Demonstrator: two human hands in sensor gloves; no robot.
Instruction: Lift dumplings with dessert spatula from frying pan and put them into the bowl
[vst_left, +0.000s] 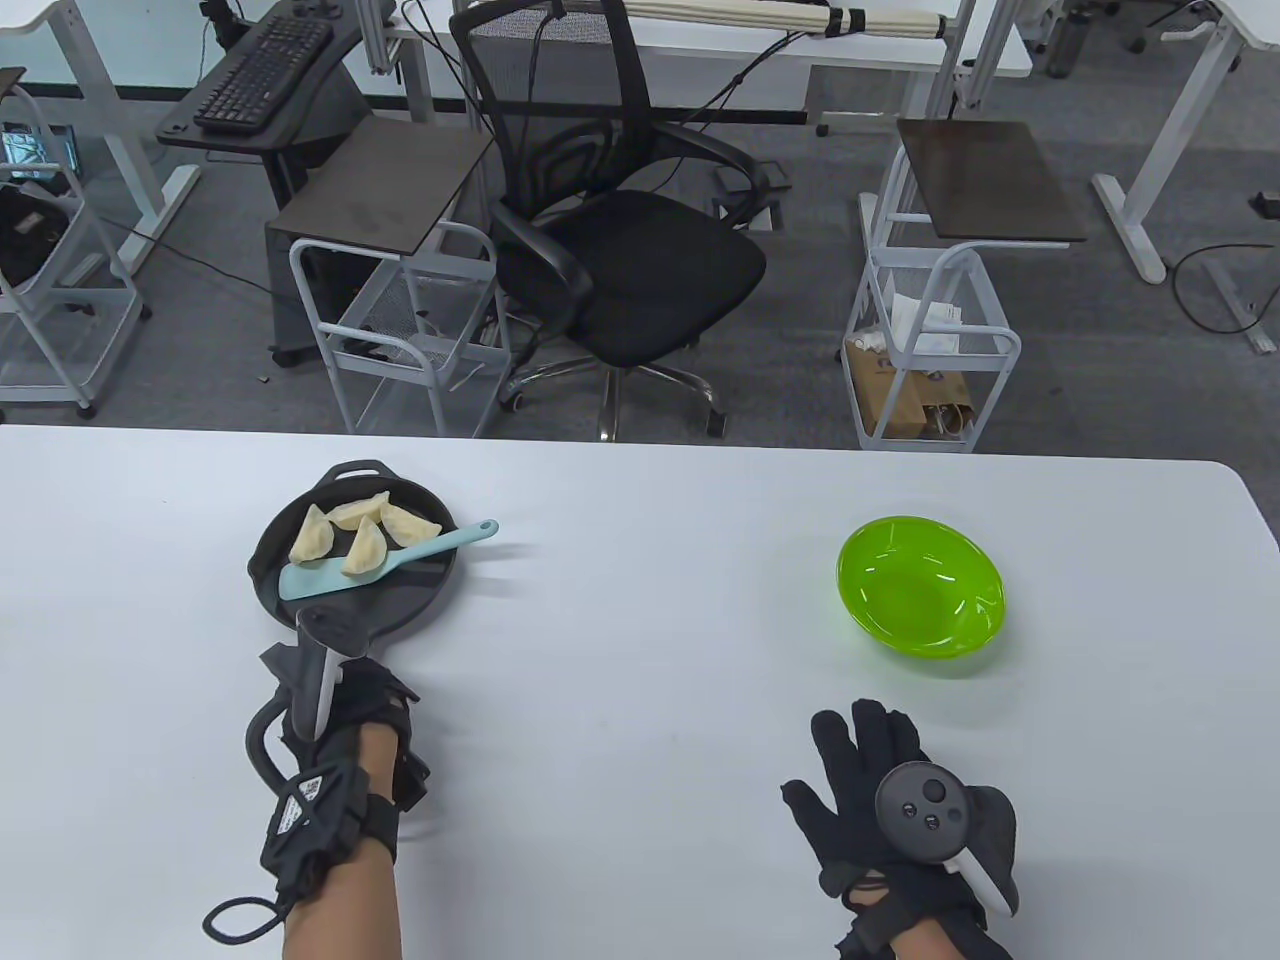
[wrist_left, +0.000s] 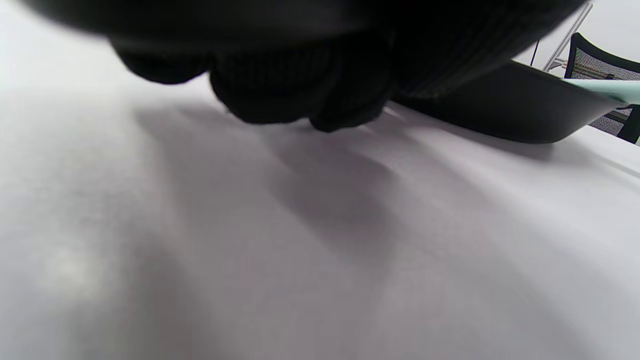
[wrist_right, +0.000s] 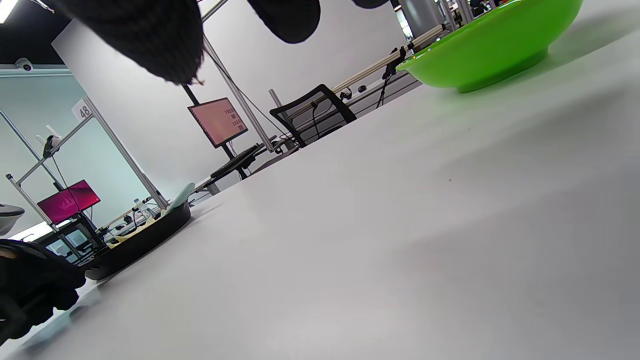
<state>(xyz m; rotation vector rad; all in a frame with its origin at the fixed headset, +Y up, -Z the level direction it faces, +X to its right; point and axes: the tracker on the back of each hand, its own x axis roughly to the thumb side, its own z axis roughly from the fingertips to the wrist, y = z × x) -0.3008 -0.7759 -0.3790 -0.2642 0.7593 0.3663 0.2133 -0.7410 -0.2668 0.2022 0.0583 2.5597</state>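
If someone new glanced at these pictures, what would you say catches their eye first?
Probably the bright green bowl, empty on the right of the white table. Next, the black pan on the left, with four pale dumplings and a light blue spatula lying across it, one dumpling on its blade. The gloved left hand sits at the pan's handle end, while the right hand rests open near the bowl.

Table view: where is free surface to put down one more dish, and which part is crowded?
The widest bare stretch of the table lies between the frying pan and the green bowl. The far right corner behind the bowl is bare too. The pan is crowded: four dumplings and the spatula fill it, with the left hand at its near edge.
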